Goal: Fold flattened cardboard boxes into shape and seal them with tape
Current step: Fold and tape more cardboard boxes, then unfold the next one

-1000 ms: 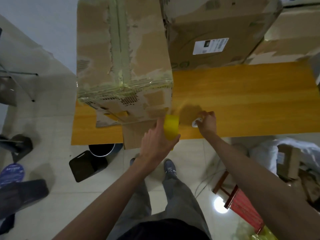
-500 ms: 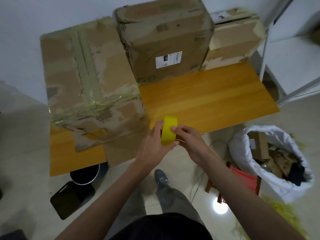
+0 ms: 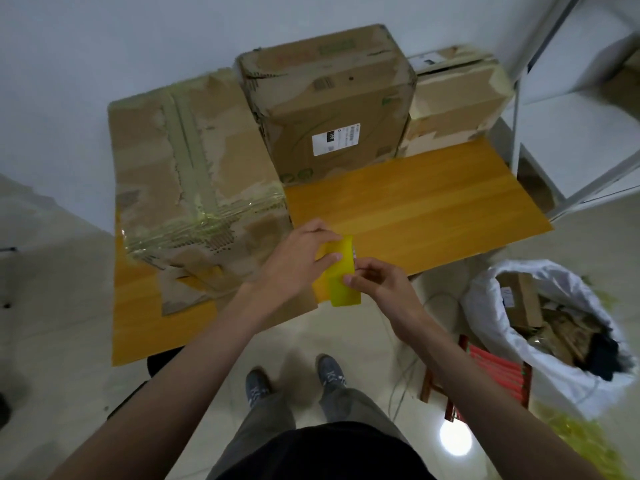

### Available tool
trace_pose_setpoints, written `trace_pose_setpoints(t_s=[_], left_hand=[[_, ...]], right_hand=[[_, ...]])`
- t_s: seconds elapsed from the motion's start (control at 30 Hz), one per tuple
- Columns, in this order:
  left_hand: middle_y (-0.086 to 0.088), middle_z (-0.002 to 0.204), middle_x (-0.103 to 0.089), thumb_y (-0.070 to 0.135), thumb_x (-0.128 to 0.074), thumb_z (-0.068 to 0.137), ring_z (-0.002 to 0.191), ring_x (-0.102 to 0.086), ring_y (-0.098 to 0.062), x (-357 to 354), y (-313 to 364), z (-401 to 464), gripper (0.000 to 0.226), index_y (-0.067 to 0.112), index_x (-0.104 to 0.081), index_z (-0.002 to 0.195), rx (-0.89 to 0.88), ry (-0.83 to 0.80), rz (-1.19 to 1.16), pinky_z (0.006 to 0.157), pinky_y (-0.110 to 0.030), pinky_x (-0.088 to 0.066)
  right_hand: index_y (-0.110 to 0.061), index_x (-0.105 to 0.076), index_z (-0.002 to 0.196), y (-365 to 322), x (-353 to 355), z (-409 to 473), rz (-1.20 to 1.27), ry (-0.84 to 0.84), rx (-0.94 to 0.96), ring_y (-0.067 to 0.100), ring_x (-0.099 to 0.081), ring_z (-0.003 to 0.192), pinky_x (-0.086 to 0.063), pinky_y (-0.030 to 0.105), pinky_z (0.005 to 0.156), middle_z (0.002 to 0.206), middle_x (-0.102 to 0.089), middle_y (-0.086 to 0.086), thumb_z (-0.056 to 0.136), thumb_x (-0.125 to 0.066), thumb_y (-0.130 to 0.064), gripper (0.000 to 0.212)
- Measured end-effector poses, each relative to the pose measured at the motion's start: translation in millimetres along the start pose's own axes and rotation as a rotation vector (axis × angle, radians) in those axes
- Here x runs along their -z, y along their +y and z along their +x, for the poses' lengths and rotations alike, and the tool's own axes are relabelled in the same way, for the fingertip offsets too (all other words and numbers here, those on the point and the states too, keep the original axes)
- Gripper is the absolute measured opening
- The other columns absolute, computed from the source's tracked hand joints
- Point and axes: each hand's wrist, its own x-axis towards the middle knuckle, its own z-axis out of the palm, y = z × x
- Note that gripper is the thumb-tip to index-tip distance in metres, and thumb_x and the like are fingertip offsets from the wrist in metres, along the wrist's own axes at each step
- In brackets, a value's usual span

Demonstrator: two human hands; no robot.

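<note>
My left hand [image 3: 298, 261] grips the yellow roll of sealing tape [image 3: 337, 258] just right of the big taped brown cardboard box [image 3: 194, 188], my right hand [image 3: 375, 282] pinching its peeled strip [image 3: 344, 289], which could fold and stick to itself.

Dim, flat indoor light with a cool grey cast. One hard white glare spot on the floor tiles [image 3: 455, 439]. Soft shadows under the worktop [image 3: 415, 209] and beside the shoes. Strong wide-angle bending at the edges; shelf frame [image 3: 519, 98] leans. Overall softness, corners smeared.
</note>
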Motion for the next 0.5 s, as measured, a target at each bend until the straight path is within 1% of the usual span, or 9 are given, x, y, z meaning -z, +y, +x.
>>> trace_pose_setpoints(t_s=[0.07, 0.13, 0.23, 0.37, 0.5], left_hand=[[0.001, 0.114, -0.059, 0.029, -0.071, 0.091, 0.105, -0.060, -0.018, 3, 3, -2, 0.034, 0.015, -0.070, 0.122, 0.004, 0.048, -0.001, 0.093, -0.036, -0.048], [0.005, 0.104, -0.059, 0.027, -0.074, 0.089, 0.094, -0.061, -0.012, 5, 6, -5, 0.029, 0.015, -0.073, 0.115, -0.010, 0.093, -0.009, 0.088, -0.034, -0.050], [0.011, 0.093, -0.056, 0.021, -0.078, 0.085, 0.080, -0.055, -0.003, 7, 10, -7, 0.019, 0.015, -0.076, 0.103, -0.043, 0.151, -0.014, 0.079, -0.029, -0.052], [0.013, 0.088, -0.057, 0.019, -0.080, 0.083, 0.075, -0.055, -0.002, 8, 14, -7, 0.010, 0.017, -0.077, 0.093, -0.013, 0.169, -0.029, 0.074, -0.024, -0.051], [0.010, 0.084, -0.061, 0.016, -0.076, 0.086, 0.075, -0.057, -0.007, 9, 15, -2, 0.004, 0.016, -0.073, 0.083, 0.018, 0.178, -0.040, 0.072, -0.029, -0.050]], right_hand=[[0.001, -0.059, 0.085, -3, -1, -2, -0.002, 0.000, 0.008, 0.014, -0.043, 0.077, -0.039, 0.026, 0.084, 0.077, -0.044, 0.010, 0.086, -0.074, -0.007, 0.017], [-0.006, -0.059, 0.086, -6, -3, -3, -0.004, -0.003, 0.012, 0.015, -0.042, 0.077, -0.038, 0.030, 0.079, 0.077, -0.043, 0.010, 0.086, -0.074, -0.007, 0.015], [-0.008, -0.059, 0.086, -9, -5, -4, -0.006, -0.002, 0.016, 0.016, -0.043, 0.077, -0.038, 0.032, 0.077, 0.077, -0.044, 0.010, 0.086, -0.074, -0.007, 0.015], [-0.007, -0.060, 0.087, -12, -6, -3, -0.010, 0.008, 0.037, 0.015, -0.044, 0.077, -0.037, 0.031, 0.075, 0.076, -0.046, 0.009, 0.086, -0.073, -0.006, 0.013], [-0.003, -0.061, 0.090, -13, -8, -3, -0.033, 0.020, 0.053, 0.014, -0.046, 0.076, -0.039, 0.025, 0.071, 0.078, -0.047, 0.009, 0.087, -0.073, -0.009, 0.014]])
